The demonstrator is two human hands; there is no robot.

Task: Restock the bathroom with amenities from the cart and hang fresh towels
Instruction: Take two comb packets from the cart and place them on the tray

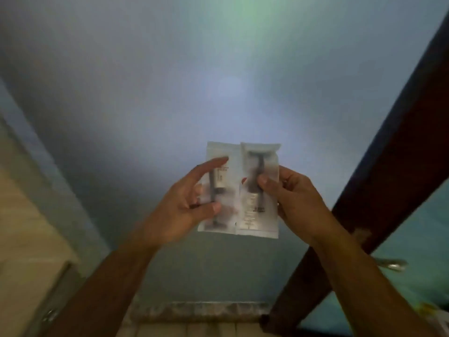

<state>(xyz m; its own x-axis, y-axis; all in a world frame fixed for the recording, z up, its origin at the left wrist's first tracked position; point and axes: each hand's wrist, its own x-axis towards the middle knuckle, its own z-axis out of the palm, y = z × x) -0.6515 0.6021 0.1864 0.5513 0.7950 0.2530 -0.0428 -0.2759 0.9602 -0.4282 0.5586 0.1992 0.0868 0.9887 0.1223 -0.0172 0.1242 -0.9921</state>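
I hold two clear plastic amenity packets side by side in front of me. The left packet (218, 190) has a dark razor-like item and a small tube inside; my left hand (187, 200) holds it with the thumb on its front and the fingers behind and along its edge. The right packet (260, 190) shows a dark T-shaped razor; my right hand (289, 195) pinches it with the thumb on the front. The two packets overlap slightly in the middle. The view is blurred.
A plain blue-grey wall (218, 81) fills the background. A dark wooden door frame (388, 178) slants across the right, with a metal handle (391, 265) beyond it. A beige door with a hinge (49, 314) is at the left. A stone threshold (199, 310) lies below.
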